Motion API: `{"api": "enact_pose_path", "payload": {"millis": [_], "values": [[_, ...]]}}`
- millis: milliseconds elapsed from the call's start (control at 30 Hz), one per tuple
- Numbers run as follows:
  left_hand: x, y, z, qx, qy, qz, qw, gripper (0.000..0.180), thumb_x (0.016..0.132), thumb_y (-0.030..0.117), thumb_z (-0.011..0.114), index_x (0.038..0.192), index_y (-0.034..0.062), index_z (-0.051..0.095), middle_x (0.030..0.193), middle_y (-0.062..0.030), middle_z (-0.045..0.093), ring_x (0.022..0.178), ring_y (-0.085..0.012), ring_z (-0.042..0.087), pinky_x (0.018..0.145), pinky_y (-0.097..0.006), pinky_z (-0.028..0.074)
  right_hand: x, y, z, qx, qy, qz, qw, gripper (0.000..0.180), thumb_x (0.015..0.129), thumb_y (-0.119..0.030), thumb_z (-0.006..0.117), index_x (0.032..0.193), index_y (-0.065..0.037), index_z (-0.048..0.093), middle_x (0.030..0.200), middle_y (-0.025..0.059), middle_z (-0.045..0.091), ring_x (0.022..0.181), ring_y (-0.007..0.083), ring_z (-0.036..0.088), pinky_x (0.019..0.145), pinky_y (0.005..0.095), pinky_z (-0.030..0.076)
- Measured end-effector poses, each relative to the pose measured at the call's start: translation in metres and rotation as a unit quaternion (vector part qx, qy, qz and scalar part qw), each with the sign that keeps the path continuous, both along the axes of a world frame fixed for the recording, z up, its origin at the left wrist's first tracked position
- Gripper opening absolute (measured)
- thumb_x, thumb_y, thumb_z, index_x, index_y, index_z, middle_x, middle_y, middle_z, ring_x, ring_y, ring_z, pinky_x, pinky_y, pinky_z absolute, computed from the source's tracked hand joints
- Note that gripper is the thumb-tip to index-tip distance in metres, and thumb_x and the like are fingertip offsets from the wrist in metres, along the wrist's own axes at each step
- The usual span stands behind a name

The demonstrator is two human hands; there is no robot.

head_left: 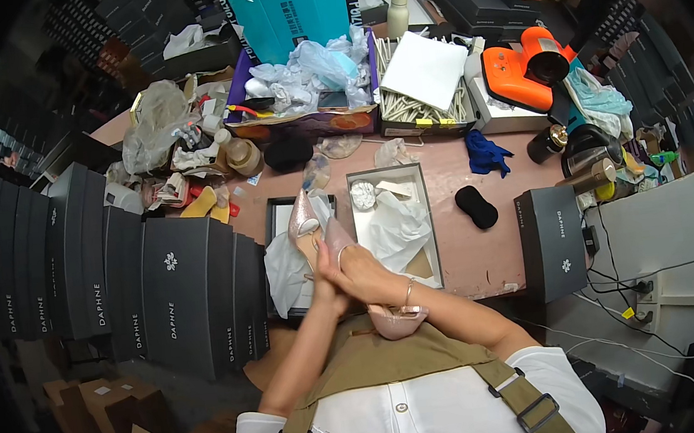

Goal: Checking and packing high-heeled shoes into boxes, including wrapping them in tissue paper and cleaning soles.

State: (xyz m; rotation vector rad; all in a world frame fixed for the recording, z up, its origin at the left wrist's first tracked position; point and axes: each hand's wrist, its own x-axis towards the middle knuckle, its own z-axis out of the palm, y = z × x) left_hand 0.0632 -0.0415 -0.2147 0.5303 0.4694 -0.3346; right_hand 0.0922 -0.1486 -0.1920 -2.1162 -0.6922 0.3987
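Both my hands are together at the middle of the table's near edge, over two open shoe boxes. My left hand (328, 295) is closed on a glittery pink pointed shoe (304, 219), its toe pointing away from me and its pale insole showing. My right hand (362, 272) lies over a second pink shoe (337, 236), its fingers closed round it and meeting my left hand. The heel part and strap (399, 322) of a pink shoe show below my right wrist. The dark-edged shoe box (280, 210) and the grey-white box (426, 209) hold white tissue paper.
Stacked dark shoe boxes (179, 291) stand at left; another dark box (551, 238) stands at right. Behind are a purple box (305, 124) of crumpled plastic, a box of paper sticks (425, 117) and an orange device (517, 75). A black pad (476, 206) and blue cloth (487, 153) lie at right.
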Motion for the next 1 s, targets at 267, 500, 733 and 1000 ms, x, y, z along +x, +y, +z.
{"api": "enact_pose_path", "payload": {"millis": [267, 500, 733, 1000], "values": [[0.029, 0.014, -0.025, 0.116, 0.02, 0.036, 0.992, 0.045, 0.097, 0.03, 0.049, 0.134, 0.006, 0.04, 0.119, -0.0086, 0.054, 0.107, -0.0206, 0.055, 0.089, -0.035, 0.048, -0.003, 0.008, -0.032, 0.014, 0.109, -0.031, 0.993, 0.085, 0.093, -0.063, 0.022, 0.102, 0.016, 0.054, 0.097, 0.0317, 0.053, 0.099, 0.0455, 0.05, 0.102, 0.0583, 0.021], [0.039, 0.013, 0.008, 0.184, -0.026, -0.011, 0.983, 0.043, 0.096, 0.022, 0.05, 0.134, 0.0044, 0.041, 0.107, -0.0126, 0.06, 0.092, -0.0217, 0.062, 0.08, -0.035, 0.052, -0.021, -0.046, 0.009, 0.171, 0.072, 0.088, 0.979, 0.064, 0.096, -0.048, 0.037, 0.123, 0.01, 0.042, 0.114, 0.0306, 0.043, 0.107, 0.0444, 0.042, 0.103, 0.0568, 0.022], [0.05, 0.009, -0.004, 0.132, -0.03, -0.022, 0.991, 0.04, 0.096, 0.025, 0.048, 0.131, 0.0071, 0.042, 0.111, -0.0131, 0.056, 0.1, -0.021, 0.058, 0.088, -0.035, 0.049, 0.017, -0.021, 0.001, -0.002, 0.048, 0.053, 0.997, 0.047, 0.095, -0.041, 0.041, 0.107, 0.004, 0.046, 0.105, 0.023, 0.046, 0.108, 0.0424, 0.042, 0.107, 0.0579, 0.015], [0.047, 0.015, -0.006, -0.008, -0.018, -0.008, 1.0, 0.063, 0.093, 0.044, 0.05, 0.139, 0.0048, 0.032, 0.127, -0.0201, 0.048, 0.116, -0.0327, 0.051, 0.095, -0.046, 0.046, 0.079, -0.075, 0.04, 0.092, 0.271, -0.07, 0.956, 0.037, 0.091, -0.031, 0.06, 0.11, 0.001, 0.062, 0.097, 0.0127, 0.067, 0.077, 0.0248, 0.067, 0.069, 0.0359, 0.053]]}}
